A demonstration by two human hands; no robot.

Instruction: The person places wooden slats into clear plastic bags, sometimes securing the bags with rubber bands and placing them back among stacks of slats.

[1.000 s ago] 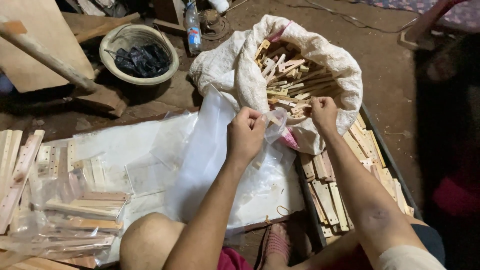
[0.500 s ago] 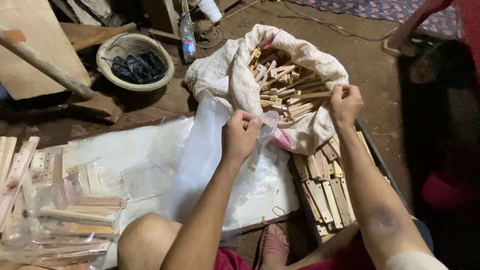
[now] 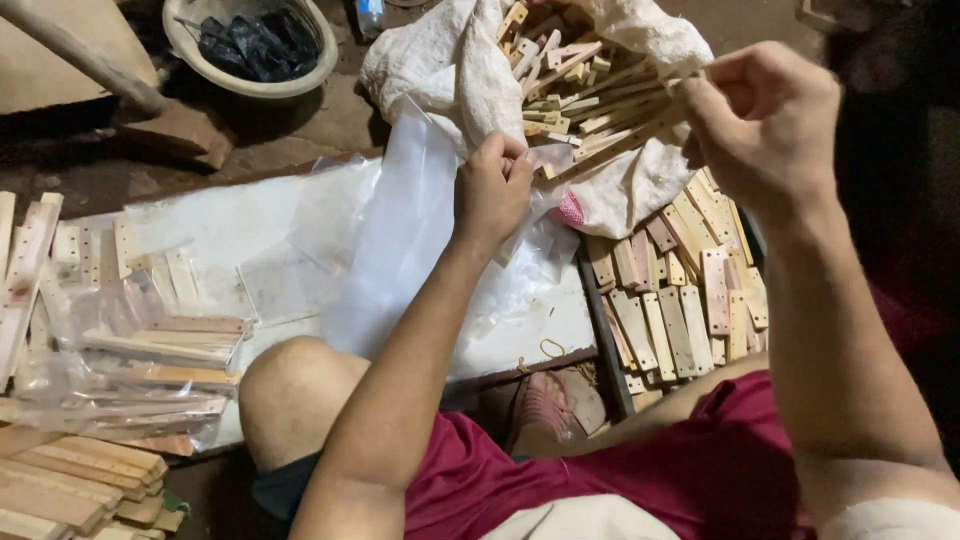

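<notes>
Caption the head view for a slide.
Left hand holds a clear plastic bag open while the right hand grips a bundle of wooden sticks above a white sack.

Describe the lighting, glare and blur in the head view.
Head view: warm, dim light; the far right side sinks into near-black shadow. The clear plastic bag held by the left hand shows pale glare that washes out its folds. The right hand, gripping wooden sticks, is slightly soft from motion. The bowl at the top edge is dark, its contents unclear.

Clear plastic bag (image 3: 400, 230) held upright at its mouth, thin pale wooden sticks (image 3: 620, 135) slanting into it
</notes>
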